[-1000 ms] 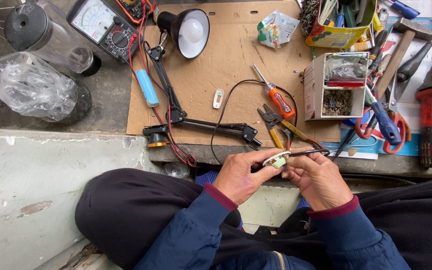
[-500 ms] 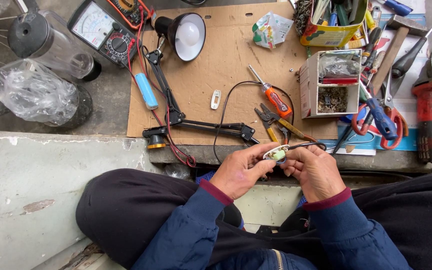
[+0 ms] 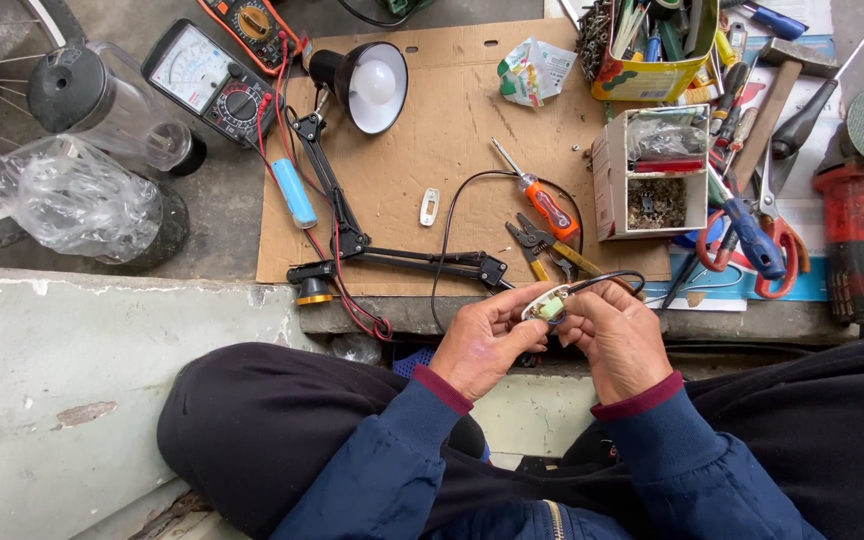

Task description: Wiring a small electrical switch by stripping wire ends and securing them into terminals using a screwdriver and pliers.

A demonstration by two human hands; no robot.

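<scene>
Holding a small opened inline cord switch (image 3: 548,305) between the fingertips, both hands met just above the lap at the near edge of the work surface. The left hand (image 3: 487,340) was closed on the switch body from the left, thumb over the top. The right hand (image 3: 620,335) was closed on it from the right, fingertips pressed at the end where the black cord (image 3: 607,279) entered. A green part showed inside the white housing; its finer detail was too small to tell.

The step in hand appeared to be work on the wiring inside the switch body, with the housing open. The separate white cover plate (image 3: 430,207) lay well apart on the cardboard sheet (image 3: 432,130), which suggested that closing up was not yet done. The next move would likely call for a steady pinch from one hand while the other seated the conductors or took a tool.

The orange-handled screwdriver (image 3: 544,200) and the pliers (image 3: 542,250) lay just beyond the hands on the cardboard. The black desk lamp (image 3: 367,85) stood further back, its arm folded along the sheet, with the analogue multimeter (image 3: 214,82) to its left. A box of small parts (image 3: 652,175), scissors (image 3: 752,240) and a red angle grinder (image 3: 862,220) lay to the right.
</scene>
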